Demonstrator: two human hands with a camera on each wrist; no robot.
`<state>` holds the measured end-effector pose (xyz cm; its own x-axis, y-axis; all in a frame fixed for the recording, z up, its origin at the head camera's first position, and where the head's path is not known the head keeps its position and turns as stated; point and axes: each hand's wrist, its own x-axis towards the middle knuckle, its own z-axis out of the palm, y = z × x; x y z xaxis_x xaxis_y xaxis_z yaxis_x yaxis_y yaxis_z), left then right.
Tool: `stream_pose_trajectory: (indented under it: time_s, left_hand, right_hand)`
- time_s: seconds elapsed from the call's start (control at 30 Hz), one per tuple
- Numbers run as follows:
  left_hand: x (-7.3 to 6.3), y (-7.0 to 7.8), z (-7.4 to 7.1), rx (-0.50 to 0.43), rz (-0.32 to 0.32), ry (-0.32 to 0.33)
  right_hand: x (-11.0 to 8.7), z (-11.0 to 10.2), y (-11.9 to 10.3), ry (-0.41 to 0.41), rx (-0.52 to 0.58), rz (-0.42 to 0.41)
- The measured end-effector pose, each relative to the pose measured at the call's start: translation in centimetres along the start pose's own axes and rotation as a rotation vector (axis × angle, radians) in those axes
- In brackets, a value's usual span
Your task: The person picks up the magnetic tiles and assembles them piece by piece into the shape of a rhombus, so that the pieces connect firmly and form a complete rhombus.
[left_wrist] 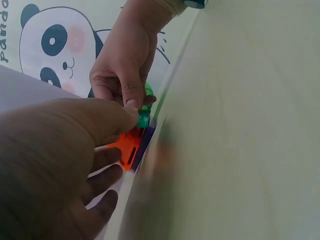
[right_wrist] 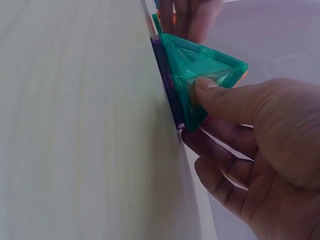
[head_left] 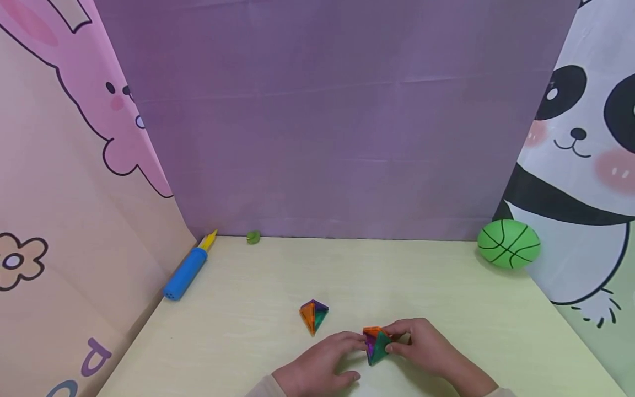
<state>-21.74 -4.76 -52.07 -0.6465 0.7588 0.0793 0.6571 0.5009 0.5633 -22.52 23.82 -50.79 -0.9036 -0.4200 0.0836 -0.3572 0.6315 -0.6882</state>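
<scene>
In the head view, a small pyramid-like shape of orange, purple and green magnetic tiles (head_left: 376,345) stands on the table between the two hands. My right hand (head_left: 421,348) pinches it; the right wrist view shows the thumb on a translucent green triangular tile (right_wrist: 200,67), with a purple tile (right_wrist: 167,82) along the tabletop. My left hand (head_left: 327,361) reaches in from the left, fingertips at the shape's side and thumb held apart from it. An orange tile (left_wrist: 127,150) shows beyond the left fingers in the left wrist view. A similar tile shape (head_left: 313,317) lies farther back and left.
A blue pump (head_left: 186,273) with a yellow tip lies at the table's left edge. Near the back edge sits a small green object (head_left: 253,237). A green ball (head_left: 509,243) with black lines rests at the back right corner. Printed panels and a purple backdrop surround the table (head_left: 397,270).
</scene>
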Motion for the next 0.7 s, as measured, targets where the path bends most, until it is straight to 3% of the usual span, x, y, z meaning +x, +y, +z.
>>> stream_pose_trajectory:
  time_s: [0.5,0.7]
  left_hand:
    - [-0.8,-0.6,-2.6,-0.104,0.082,0.338]
    - [-1.3,-1.6,-4.3,-0.131,0.055,0.432]
  right_hand:
    - [-0.1,-0.4,-0.1,0.059,-0.039,0.088]
    - [-0.3,-0.7,0.0,0.068,-0.014,0.113]
